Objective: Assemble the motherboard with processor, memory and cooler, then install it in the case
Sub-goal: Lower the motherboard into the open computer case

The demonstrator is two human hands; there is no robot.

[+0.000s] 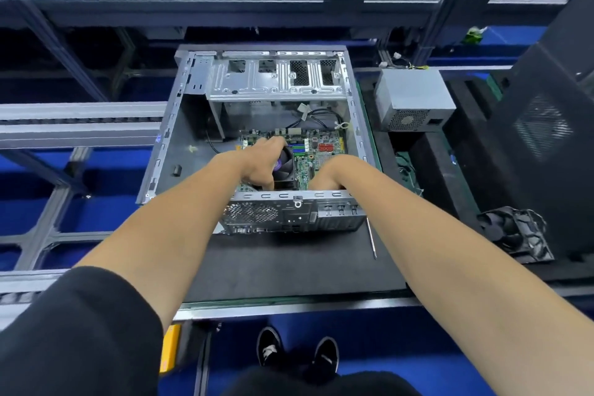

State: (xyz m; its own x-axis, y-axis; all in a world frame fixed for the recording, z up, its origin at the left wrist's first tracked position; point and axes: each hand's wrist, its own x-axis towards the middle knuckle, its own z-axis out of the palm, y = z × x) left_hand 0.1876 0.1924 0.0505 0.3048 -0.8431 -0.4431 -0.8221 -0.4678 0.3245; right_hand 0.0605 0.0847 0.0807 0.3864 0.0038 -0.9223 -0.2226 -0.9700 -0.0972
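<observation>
**Board going into the case**

The green motherboard, carrying a black cooler, is lying inside the open metal case. The left hand is curling around the cooler. The right hand is reaching behind the case's near wall; its grip cannot be told.

both bare forearms outstretched forward, left hand curled with fingers downward, right hand mostly hidden
</observation>
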